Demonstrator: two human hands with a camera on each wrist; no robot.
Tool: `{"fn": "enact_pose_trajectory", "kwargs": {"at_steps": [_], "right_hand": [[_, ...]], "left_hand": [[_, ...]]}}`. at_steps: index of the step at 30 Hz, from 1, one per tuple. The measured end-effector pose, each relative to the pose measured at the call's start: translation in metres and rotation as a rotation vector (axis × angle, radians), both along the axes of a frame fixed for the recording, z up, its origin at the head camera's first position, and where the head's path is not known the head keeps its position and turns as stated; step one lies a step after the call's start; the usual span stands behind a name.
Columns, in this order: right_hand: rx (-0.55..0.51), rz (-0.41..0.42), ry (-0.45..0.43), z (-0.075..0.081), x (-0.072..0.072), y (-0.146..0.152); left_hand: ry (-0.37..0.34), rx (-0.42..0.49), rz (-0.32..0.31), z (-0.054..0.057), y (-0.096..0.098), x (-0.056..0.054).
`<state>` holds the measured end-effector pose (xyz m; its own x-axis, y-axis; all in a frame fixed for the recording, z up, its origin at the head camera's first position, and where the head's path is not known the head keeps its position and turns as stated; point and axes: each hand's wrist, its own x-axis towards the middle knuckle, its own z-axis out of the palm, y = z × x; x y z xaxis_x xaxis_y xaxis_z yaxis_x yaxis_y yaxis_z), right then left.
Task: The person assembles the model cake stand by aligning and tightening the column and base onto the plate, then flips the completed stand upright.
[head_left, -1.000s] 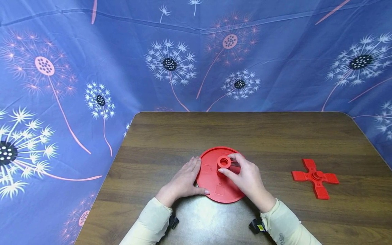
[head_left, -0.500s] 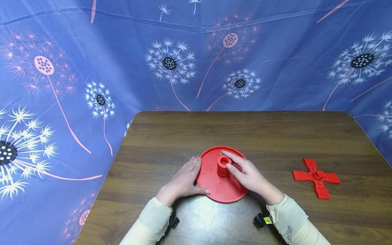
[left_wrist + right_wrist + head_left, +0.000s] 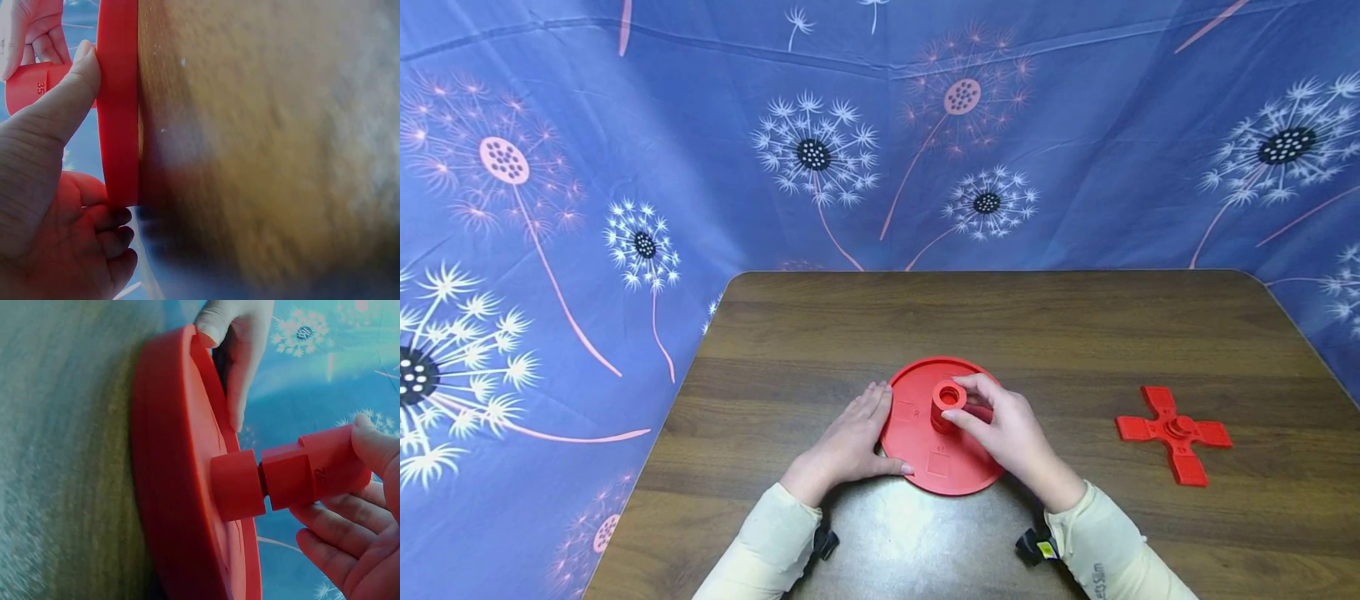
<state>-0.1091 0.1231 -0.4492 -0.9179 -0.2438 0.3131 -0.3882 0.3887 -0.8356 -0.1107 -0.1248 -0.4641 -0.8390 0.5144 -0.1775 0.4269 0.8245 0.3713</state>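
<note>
A round red base [image 3: 917,450] with a raised rim lies on the table, a short post [image 3: 237,487] standing at its middle. On top of the post sits a red stepped cylinder [image 3: 337,462] with a hole in its upper end; a narrow notch shows between the two in the right wrist view. My right hand [image 3: 1011,429] pinches the cylinder's upper part between thumb and fingers. My left hand [image 3: 850,437] holds the base by its left rim, with the thumb on the near edge and fingers along the far left side.
A red cross-shaped piece [image 3: 1180,429] with a round hub lies on the table [image 3: 1037,325] at the right. Behind the table hangs a blue dandelion-print cloth [image 3: 887,150]. Black camera mounts [image 3: 1036,547] sit below both wrists.
My right hand loosened its pinch and shifted right half a second ago, fingertips reaching to the cylinder's far side, then came back to pinch it again. The left hand has stayed put.
</note>
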Motion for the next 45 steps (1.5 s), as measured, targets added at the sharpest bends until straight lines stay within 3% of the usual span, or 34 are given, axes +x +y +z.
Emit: {"fn": "enact_pose_trajectory", "kwargs": {"at_steps": [9, 15, 23, 30, 32, 36, 45], "right_hand": [[0.123, -0.150, 0.084, -0.002, 0.006, -0.007], [0.153, -0.179, 0.112, -0.002, 0.007, -0.009], [0.151, -0.098, 0.105, -0.004, 0.003, -0.001], [0.040, 0.168, 0.017, -0.001, -0.005, 0.006], [0.031, 0.205, 0.010, -0.001, -0.006, 0.007], [0.017, 0.202, -0.005, -0.002, -0.006, 0.008], [-0.030, 0.063, -0.024, -0.006, -0.003, 0.003]], "left_hand": [[0.009, 0.002, -0.001, 0.001, 0.000, -0.001], [0.005, 0.002, 0.000, 0.001, 0.000, -0.001], [-0.009, 0.008, 0.005, 0.001, 0.001, 0.000], [-0.012, 0.016, 0.009, 0.001, 0.001, 0.001], [-0.009, 0.017, 0.009, 0.001, 0.001, 0.000], [-0.009, 0.017, 0.007, 0.001, 0.000, 0.000], [0.005, 0.013, 0.003, -0.001, 0.000, 0.000]]}}
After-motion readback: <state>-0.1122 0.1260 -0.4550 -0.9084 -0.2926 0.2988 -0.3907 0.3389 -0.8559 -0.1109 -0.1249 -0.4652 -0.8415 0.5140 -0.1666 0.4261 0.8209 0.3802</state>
